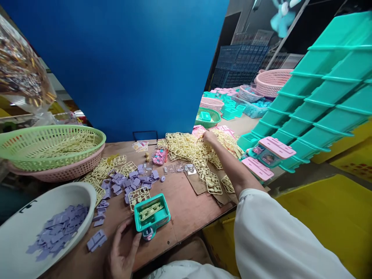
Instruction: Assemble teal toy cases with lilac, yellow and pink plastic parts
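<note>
A teal plastic toy box (166,207) sits near the table's front edge, with pale yellow part frames (150,211) inside and a small printed piece at its front end. Beside its left end is my left hand (123,248), thumb and fingers apart, the fingertips close to the box wall. My right hand (210,138) reaches to the far side of a heap of pale yellow part frames (183,146). Its fingers are bent together near a pink piece (198,131); what lies between them is too small to make out.
Purple plastic pieces (116,182) lie left of the box, and more fill a white basin (93,197). Green and pink baskets (99,133) stand behind it. On the right, two pink-lidded boxes (276,147) sit by tall teal bin stacks (314,97). A blue panel (130,69) rises behind.
</note>
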### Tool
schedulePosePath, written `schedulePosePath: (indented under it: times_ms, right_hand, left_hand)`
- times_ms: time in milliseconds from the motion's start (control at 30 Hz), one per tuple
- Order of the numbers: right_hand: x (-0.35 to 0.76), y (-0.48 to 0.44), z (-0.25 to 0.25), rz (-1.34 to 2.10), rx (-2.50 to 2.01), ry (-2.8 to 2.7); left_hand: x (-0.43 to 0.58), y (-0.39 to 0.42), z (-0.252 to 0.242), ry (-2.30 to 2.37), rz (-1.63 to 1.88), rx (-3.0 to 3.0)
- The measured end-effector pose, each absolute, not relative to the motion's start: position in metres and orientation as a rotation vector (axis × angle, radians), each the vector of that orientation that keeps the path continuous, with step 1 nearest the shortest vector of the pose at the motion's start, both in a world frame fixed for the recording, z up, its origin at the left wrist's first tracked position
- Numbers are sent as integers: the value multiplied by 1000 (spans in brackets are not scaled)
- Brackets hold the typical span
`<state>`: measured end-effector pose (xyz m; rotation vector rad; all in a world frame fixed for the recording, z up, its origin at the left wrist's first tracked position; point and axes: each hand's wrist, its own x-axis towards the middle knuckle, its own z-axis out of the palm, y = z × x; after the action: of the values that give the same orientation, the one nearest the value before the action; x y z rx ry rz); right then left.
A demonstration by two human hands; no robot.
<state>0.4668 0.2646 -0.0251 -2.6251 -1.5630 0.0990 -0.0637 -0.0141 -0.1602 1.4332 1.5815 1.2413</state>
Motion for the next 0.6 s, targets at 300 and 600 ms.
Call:
schedulePosePath:
  times_ms: [300, 600]
  right_hand:
    - [452, 273, -34, 42, -2691, -1570]
    - [448, 263, -38, -24, -2512, -1431]
  left_hand:
    - [-62, -17, -157, 1625, 1253, 1485]
    - [-57, -19, -152, 1623, 1224, 1493]
